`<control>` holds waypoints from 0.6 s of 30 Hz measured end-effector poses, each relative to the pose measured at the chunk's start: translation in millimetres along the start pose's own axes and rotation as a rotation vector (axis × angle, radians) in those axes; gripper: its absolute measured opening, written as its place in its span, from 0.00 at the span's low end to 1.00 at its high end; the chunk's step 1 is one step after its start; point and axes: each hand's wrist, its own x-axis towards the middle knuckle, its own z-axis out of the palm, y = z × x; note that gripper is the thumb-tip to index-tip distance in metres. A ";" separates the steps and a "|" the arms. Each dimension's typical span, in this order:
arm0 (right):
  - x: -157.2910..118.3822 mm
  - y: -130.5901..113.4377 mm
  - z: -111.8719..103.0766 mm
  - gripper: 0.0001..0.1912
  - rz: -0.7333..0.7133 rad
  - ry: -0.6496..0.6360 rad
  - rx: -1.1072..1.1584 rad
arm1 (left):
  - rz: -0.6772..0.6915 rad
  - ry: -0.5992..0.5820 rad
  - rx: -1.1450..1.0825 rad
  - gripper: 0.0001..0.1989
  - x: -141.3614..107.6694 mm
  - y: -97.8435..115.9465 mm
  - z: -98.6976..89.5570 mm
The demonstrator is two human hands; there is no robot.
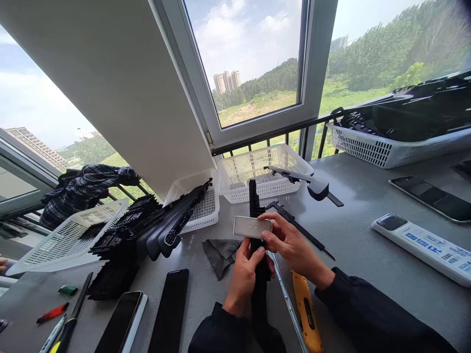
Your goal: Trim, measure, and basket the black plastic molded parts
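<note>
My left hand (246,269) is closed around a long black plastic part (260,289), which stands roughly lengthwise in front of me. Between the fingers and thumb of my right hand (289,240) is a small whitish rectangular block (247,226), lying across the black part near its upper half. I cannot tell whether block and part touch. Beyond the hands a black caliper (305,229) lies on the table. A grey cloth (220,255) is crumpled left of my left hand. Beside my right forearm are a metal ruler-like strip (287,296) and a yellow tool (307,314).
White baskets (230,191) line the window side, one bearing a long dark part (300,176). Black plastic parts (162,240) are piled at the left. Phones (169,309) and a white labelled device (423,247) lie on the grey table. Another person's fingers (3,263) show far left.
</note>
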 end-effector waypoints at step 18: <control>1.4 -1.3 -6.5 0.15 -0.053 -0.026 -0.164 | 0.050 0.062 -0.024 0.14 1.6 -3.6 -2.4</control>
